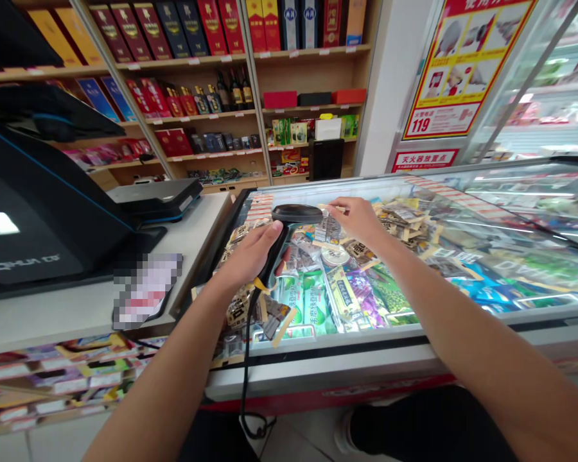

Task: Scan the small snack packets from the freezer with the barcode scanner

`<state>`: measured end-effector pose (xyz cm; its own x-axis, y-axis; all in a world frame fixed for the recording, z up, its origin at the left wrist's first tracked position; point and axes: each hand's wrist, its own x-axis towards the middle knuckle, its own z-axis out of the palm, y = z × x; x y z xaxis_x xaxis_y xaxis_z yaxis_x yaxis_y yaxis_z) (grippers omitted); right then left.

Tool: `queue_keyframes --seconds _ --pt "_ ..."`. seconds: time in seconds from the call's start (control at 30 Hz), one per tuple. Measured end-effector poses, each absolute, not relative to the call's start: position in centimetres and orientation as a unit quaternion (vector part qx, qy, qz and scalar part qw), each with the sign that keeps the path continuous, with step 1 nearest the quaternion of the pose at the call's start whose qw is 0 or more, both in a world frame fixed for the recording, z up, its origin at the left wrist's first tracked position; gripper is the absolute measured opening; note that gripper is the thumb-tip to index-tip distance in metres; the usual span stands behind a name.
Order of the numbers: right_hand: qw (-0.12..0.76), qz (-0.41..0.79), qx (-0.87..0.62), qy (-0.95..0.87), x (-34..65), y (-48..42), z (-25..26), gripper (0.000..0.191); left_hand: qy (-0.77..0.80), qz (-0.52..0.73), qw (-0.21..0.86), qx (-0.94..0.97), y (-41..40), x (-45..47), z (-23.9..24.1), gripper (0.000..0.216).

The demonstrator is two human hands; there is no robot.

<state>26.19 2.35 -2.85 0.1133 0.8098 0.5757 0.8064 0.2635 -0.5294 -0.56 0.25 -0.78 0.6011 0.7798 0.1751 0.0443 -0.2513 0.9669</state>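
Observation:
My left hand is wrapped around the handle of a black barcode scanner, whose cable hangs down over the freezer's front edge. Pinched in my right hand is the top edge of a small snack packet, dark and clear with a cream border. The packet hangs just right of the scanner's head. Beneath both hands, similar snack packets lie in piles on the glass top of a chest freezer. More packets sit below my left hand, near the cable.
To the left, a counter holds a black register terminal, a flat black device and a phone with a blurred screen. Green ice-cream packs show through the freezer glass. Shelves of boxed bottles stand behind.

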Motion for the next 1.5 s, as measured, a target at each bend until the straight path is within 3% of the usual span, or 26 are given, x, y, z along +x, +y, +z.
queue_keyframes --seconds 0.13,0.33,0.5,0.8,1.07,1.2,1.37,1.5 --pt "0.411 -0.004 -0.637 -0.652 28.0 1.8 -1.7 0.026 0.308 0.348 0.526 0.713 0.4 -0.7 -0.8 0.065" --pt "0.229 0.033 -0.635 -0.737 33.4 1.1 -0.6 0.026 0.319 0.364 0.529 0.698 0.4 -0.6 -0.7 0.063" --pt "0.170 -0.071 -0.653 -0.735 32.2 1.7 -1.6 0.027 0.315 0.364 0.534 0.695 0.3 -0.7 -0.6 0.063" --pt "0.149 -0.068 -0.588 -0.792 21.3 3.6 -6.2 0.054 0.325 0.412 0.509 0.682 0.5 -0.5 -0.2 0.061" --pt "0.132 -0.015 -0.600 -0.789 19.9 4.8 -7.0 0.069 0.328 0.435 0.514 0.662 1.0 -0.7 -0.4 0.063" --pt "0.130 -0.042 -0.587 -0.798 20.5 3.1 -6.7 0.056 0.328 0.433 0.514 0.664 0.8 -0.8 -0.3 0.062" --pt "0.126 0.008 -0.586 -0.801 21.0 2.1 -7.3 0.065 0.333 0.435 0.513 0.661 0.7 -0.6 -0.3 0.063" --pt "0.202 0.035 -0.573 -0.793 21.4 2.7 -7.2 0.043 0.336 0.438 0.514 0.657 0.7 -0.6 -0.3 0.062"
